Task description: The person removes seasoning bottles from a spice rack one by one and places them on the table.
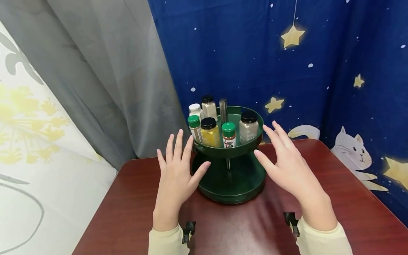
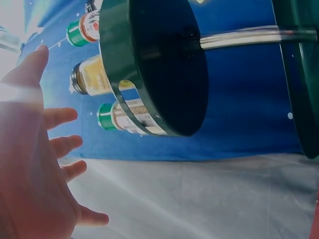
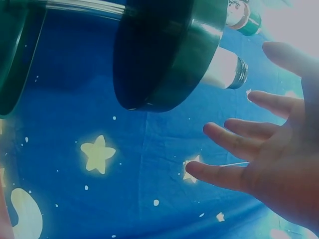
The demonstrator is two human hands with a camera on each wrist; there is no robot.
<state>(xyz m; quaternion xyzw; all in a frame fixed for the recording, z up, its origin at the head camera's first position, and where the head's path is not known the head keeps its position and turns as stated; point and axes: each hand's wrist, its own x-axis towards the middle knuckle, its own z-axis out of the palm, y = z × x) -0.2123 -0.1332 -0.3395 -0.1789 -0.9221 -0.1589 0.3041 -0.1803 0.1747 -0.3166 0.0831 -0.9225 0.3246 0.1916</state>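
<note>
A dark green two-tier turntable rack (image 1: pixel 231 193) stands on the table, with several spice jars on its upper tier. Toward the front of that tier are a green-capped bottle (image 1: pixel 228 136), a yellow jar with a black lid (image 1: pixel 210 134) and a grey jar with a black lid (image 1: pixel 248 129). My left hand (image 1: pixel 176 177), fingers spread and nothing in it, hovers at the rack's left front. On the other side my right hand (image 1: pixel 288 166) is likewise spread and holds nothing, its fingertips near the upper tier's rim. Both wrist views show gaps between the fingers and the jars.
The reddish-brown table (image 1: pixel 127 212) carries the rack toward its back edge. Behind hang a grey curtain (image 1: pixel 121 78) and a blue curtain (image 1: pixel 236 53) with stars. A second green-capped bottle (image 1: pixel 195 128) and a white-capped jar (image 1: pixel 195 110) stand at the upper tier's left.
</note>
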